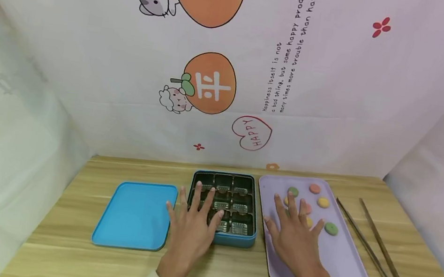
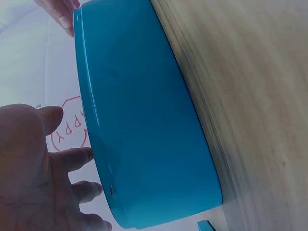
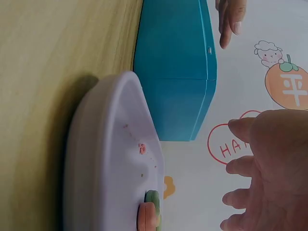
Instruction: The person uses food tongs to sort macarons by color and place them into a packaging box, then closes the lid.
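My left hand (image 1: pixel 190 233), fingers spread and straight, is over the lower left part of a blue tin box (image 1: pixel 235 241). A dark plastic insert (image 1: pixel 241 207) with several compartments lines the box, and no food shows in the visible ones. In the left wrist view the left hand (image 2: pixel 43 178) is above the tin's rim. Fingers also spread, my right hand (image 1: pixel 297 241) is over a light purple tray (image 1: pixel 341 273) and partly hides its macarons. Green (image 1: pixel 331 228), yellow (image 1: pixel 323 202) and pink macarons (image 1: pixel 315 188) lie there. Neither hand holds anything.
A flat blue lid (image 1: pixel 136 216) lies left of the tin on the wooden table (image 1: pixel 60 229). Long metal tongs (image 1: pixel 383 260) lie to the right of the tray. A printed white cloth (image 1: pixel 320 76) hangs behind the table. Pink crumbs (image 3: pixel 142 148) dot the tray.
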`<action>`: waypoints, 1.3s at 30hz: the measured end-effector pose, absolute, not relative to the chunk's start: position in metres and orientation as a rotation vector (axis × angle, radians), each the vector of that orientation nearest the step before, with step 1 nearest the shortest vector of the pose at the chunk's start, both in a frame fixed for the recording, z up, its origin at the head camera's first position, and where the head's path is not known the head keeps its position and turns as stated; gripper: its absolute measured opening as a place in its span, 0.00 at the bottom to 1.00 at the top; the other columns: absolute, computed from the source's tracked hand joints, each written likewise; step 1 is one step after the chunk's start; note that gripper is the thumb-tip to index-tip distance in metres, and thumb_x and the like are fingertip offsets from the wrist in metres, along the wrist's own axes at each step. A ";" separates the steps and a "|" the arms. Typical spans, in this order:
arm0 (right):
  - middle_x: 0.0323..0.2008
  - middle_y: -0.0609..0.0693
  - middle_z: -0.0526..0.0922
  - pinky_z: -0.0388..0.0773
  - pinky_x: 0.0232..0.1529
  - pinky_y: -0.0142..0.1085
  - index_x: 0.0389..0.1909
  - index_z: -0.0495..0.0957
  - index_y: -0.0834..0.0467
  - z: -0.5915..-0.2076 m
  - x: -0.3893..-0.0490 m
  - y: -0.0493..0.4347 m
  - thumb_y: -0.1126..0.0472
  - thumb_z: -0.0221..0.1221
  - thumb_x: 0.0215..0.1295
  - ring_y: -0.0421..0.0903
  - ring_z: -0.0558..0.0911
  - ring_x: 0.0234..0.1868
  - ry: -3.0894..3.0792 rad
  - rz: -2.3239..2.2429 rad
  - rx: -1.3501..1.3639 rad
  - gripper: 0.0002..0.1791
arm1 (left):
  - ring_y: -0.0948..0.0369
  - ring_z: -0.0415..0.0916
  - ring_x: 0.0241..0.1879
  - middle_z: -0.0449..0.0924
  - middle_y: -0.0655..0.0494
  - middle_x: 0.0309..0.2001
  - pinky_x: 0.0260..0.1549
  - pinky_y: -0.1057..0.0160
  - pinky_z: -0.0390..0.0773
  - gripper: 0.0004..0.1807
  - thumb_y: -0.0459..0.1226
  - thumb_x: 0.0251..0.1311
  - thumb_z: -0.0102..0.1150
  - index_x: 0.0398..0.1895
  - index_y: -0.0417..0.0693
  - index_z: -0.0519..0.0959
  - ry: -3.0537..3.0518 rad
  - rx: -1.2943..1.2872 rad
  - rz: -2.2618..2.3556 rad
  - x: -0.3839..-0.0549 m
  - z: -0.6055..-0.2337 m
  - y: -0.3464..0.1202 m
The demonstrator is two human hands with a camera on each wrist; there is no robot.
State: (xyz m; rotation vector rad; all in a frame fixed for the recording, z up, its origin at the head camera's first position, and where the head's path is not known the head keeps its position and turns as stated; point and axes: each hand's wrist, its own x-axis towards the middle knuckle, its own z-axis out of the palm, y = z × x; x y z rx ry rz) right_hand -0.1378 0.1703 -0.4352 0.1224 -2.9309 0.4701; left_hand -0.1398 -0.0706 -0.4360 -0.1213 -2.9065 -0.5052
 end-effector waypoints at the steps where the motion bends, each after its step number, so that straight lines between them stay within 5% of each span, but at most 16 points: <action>1: 0.82 0.65 0.54 0.42 0.63 0.87 0.82 0.60 0.54 -0.434 -0.138 0.171 0.43 0.50 0.82 0.73 0.52 0.80 -2.932 0.471 0.122 0.35 | 0.34 0.39 0.83 0.50 0.49 0.85 0.71 0.20 0.46 0.34 0.61 0.79 0.45 0.83 0.63 0.62 -2.907 -0.119 -0.504 -0.140 -0.436 -0.071; 20: 0.78 0.76 0.51 0.55 0.56 0.86 0.81 0.55 0.66 -0.445 -0.119 0.282 0.38 0.46 0.82 0.80 0.56 0.74 -3.021 0.457 -0.026 0.43 | 0.34 0.40 0.83 0.47 0.44 0.85 0.72 0.22 0.46 0.36 0.59 0.78 0.48 0.83 0.58 0.61 -2.996 -0.169 -0.630 -0.126 -0.436 -0.119; 28: 0.73 0.83 0.56 0.66 0.50 0.80 0.76 0.60 0.72 -0.454 -0.113 0.329 0.44 0.55 0.80 0.87 0.65 0.63 -2.937 0.512 -0.021 0.41 | 0.33 0.42 0.82 0.49 0.43 0.85 0.71 0.21 0.48 0.35 0.56 0.79 0.50 0.83 0.59 0.61 -2.990 -0.168 -0.769 -0.125 -0.440 -0.135; 39: 0.67 0.86 0.62 0.65 0.52 0.79 0.72 0.66 0.73 -0.467 -0.115 0.366 0.48 0.61 0.77 0.89 0.66 0.59 -2.853 0.598 -0.053 0.37 | 0.32 0.46 0.81 0.54 0.41 0.83 0.71 0.22 0.51 0.35 0.54 0.76 0.57 0.82 0.57 0.64 -2.892 -0.214 -0.882 -0.133 -0.444 -0.148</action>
